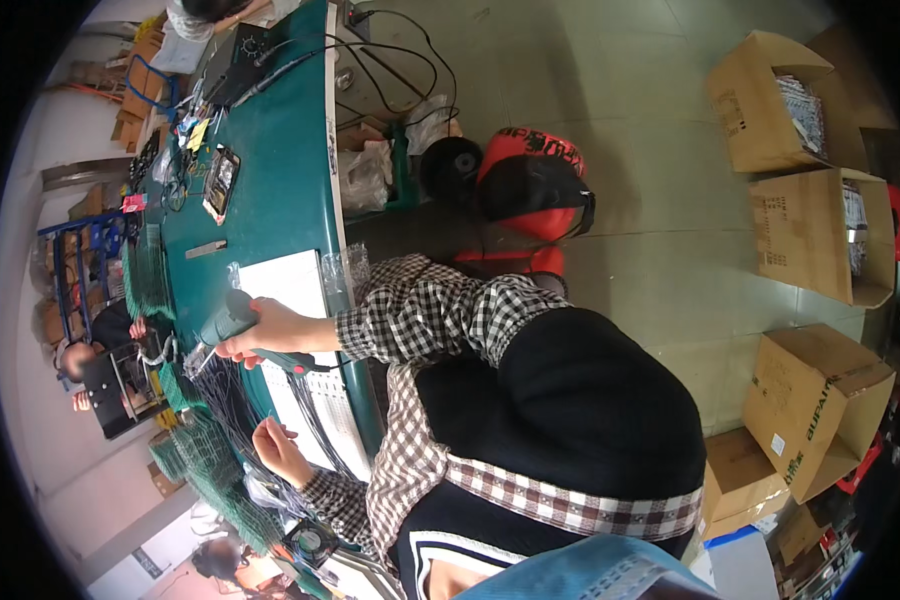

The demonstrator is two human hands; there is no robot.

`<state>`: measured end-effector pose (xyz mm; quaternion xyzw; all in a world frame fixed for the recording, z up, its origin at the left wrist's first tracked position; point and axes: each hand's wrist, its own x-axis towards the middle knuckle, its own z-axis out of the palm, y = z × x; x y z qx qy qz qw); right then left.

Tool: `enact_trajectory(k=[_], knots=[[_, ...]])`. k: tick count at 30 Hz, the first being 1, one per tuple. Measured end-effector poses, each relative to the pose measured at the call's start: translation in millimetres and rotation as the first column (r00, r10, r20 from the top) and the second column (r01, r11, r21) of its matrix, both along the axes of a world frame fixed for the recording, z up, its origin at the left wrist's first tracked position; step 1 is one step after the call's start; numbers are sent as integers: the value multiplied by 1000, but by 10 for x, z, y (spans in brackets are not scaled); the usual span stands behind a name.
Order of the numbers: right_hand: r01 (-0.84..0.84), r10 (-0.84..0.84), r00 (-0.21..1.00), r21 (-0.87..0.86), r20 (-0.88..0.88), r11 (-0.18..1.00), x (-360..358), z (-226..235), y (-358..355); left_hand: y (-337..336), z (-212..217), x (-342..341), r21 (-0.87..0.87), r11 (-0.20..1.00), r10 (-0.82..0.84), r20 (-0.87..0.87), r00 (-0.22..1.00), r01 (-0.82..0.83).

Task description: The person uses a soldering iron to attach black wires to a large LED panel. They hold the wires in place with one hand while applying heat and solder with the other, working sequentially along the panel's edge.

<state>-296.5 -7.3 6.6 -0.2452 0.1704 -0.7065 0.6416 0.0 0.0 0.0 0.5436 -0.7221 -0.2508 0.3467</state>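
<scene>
My right hand [260, 332] is wrapped around a dark green pistol-shaped heat gun [232, 318] above the bench. Its narrow front end points toward the ends of a bundle of thin black cables [228, 398]. The cables run across a white perforated board [338, 405] and a white sheet [288, 283]. Lower in the view, my left hand [282, 452] hovers beside the cables, fingers loosely bent and apart, with nothing visible in it. Part of the cable bundle is hidden behind the hands.
The green bench top [290, 150] carries a black control box [238, 65], a small metal-cased device [220, 185] and a metal strip [206, 250]. Green mesh [210, 460] lines its far side, where co-workers sit. Open cardboard boxes [770, 120] and a red-black bag [535, 185] stand on the floor.
</scene>
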Motion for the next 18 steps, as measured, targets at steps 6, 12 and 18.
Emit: enact_trajectory(k=[6,12,18], knots=[[-41,41,999,-5,16,999,1,-178,174,370,-11,-199,-6,998,58,17,998,-58],[-62,61,995,2,82,998,-18,-108,109,353,91,-253,-79,995,64,41,997,-61],[-130,129,991,105,20,986,-22,-196,142,467,-13,-263,-68,996,52,4,999,-51]])
